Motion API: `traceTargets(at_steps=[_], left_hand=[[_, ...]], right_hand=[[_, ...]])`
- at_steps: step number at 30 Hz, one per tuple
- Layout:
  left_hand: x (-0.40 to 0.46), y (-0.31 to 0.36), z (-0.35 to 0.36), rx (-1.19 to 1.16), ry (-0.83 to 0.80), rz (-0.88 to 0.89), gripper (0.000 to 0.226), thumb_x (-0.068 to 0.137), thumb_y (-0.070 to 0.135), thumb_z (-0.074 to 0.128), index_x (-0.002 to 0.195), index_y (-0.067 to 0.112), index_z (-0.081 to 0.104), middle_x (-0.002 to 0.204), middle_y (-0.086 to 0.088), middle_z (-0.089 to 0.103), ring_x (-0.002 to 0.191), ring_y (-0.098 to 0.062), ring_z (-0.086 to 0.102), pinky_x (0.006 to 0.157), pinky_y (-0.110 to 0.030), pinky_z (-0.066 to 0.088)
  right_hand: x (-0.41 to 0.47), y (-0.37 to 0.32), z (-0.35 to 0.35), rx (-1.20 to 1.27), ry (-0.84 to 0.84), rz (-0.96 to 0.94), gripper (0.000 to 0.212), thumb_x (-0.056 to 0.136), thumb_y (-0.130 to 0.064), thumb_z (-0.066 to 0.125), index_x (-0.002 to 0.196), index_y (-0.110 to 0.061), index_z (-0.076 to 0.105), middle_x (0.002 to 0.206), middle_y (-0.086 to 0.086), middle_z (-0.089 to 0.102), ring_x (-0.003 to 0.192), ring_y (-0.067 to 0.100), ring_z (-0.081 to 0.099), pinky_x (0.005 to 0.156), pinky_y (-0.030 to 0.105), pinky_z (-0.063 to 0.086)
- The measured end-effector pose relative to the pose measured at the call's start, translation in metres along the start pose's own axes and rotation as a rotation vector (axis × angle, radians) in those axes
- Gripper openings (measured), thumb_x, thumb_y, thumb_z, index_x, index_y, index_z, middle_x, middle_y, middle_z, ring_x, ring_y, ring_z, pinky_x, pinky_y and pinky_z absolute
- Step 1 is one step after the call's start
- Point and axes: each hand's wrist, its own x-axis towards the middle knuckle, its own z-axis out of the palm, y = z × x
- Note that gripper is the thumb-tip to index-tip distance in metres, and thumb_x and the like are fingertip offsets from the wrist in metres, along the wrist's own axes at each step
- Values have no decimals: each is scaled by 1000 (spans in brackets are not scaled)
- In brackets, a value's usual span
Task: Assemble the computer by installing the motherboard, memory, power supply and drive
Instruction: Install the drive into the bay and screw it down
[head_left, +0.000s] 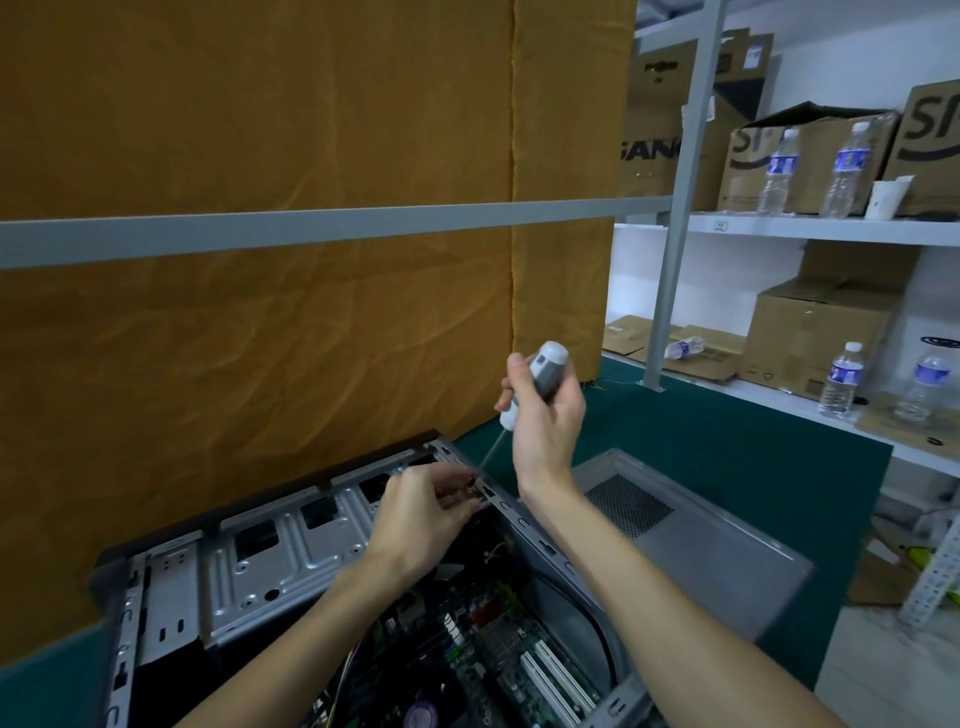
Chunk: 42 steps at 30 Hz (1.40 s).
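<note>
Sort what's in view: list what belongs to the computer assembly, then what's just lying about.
In use: computer case; motherboard inside it; screwdriver gripped by right hand; left hand pinching something small at the case edge; grey side panel.

Lying about: water bottles; cardboard boxes; shelving; white cup.

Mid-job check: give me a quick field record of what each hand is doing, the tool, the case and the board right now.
right hand: grips the screwdriver by its handle, shaft angled down to the case's far corner
left hand: pinches something small at the screwdriver tip; too small to tell what
computer case: open, on the green mat
motherboard: inside the case
side panel: lying right of the case
</note>
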Motion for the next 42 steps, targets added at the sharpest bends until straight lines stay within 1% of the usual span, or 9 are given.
traceTargets(at_steps=[4, 10, 17, 22, 27, 31, 34, 39, 42], left_hand=[[-3, -5, 0, 157, -25, 52, 35, 93, 25, 68, 128, 28, 70, 115, 17, 74, 103, 5, 67, 92, -22, 57], [-4, -6, -2, 210, -81, 59, 42, 93, 30, 66, 135, 25, 65, 128, 10, 70, 116, -5, 66, 99, -29, 56], [-5, -6, -3, 182, -70, 57, 34, 93, 27, 68, 127, 26, 70, 118, 13, 73, 106, 0, 68, 93, -15, 52], [-5, -5, -4, 205, -66, 54, 32, 91, 29, 68, 122, 25, 72, 114, 13, 75, 102, -4, 70, 92, -29, 58], [-5, -5, -4, 195, -61, 60, 27, 89, 29, 69, 116, 24, 73, 107, 14, 76, 96, -4, 70, 88, -30, 59], [-5, -6, -3, 208, -76, 53, 24, 90, 29, 67, 112, 21, 73, 104, 10, 77, 93, -7, 71, 86, -35, 60], [-3, -6, -4, 202, -102, 50, 25, 90, 29, 66, 112, 19, 72, 106, 9, 77, 97, -9, 71, 88, -35, 59], [1, -6, -6, 163, -115, 14, 41, 92, 31, 69, 132, 21, 68, 124, 9, 72, 113, -2, 66, 101, -19, 50], [12, 1, -9, 22, -23, -38, 29, 93, 38, 70, 119, 25, 74, 107, 14, 75, 93, 4, 68, 84, -22, 58]], right_hand=[[-1, 5, 5, -99, -101, -46, 12, 98, -20, 68, 93, -14, 59, 75, 3, 58, 65, 14, 56, 64, 30, 53], [2, 12, 10, -161, -212, -48, 21, 97, -24, 69, 95, -7, 57, 75, 2, 55, 64, 13, 54, 65, 30, 52], [15, 18, 18, -192, -317, -41, 18, 97, -24, 70, 94, -9, 60, 75, 4, 54, 65, 11, 55, 64, 23, 52], [18, 22, 21, -196, -362, -31, 20, 96, -25, 70, 97, -7, 60, 75, 3, 56, 65, 11, 55, 65, 27, 54], [23, 21, 27, -231, -382, 4, 21, 96, -25, 70, 95, -7, 59, 71, 2, 55, 63, 13, 55, 59, 28, 51], [21, 21, 33, -276, -404, -10, 17, 94, -29, 71, 88, -19, 58, 73, -3, 55, 67, 17, 54, 62, 40, 50], [16, 23, 34, -283, -397, -58, 19, 94, -30, 71, 88, -17, 57, 74, -5, 54, 68, 16, 53, 63, 43, 51], [16, 22, 31, -282, -358, -13, 21, 97, -28, 68, 95, -10, 58, 72, 0, 55, 63, 14, 53, 61, 35, 50], [17, 19, 30, -247, -377, 40, 21, 99, -30, 66, 101, -10, 59, 74, -2, 58, 62, 8, 54, 61, 26, 50]])
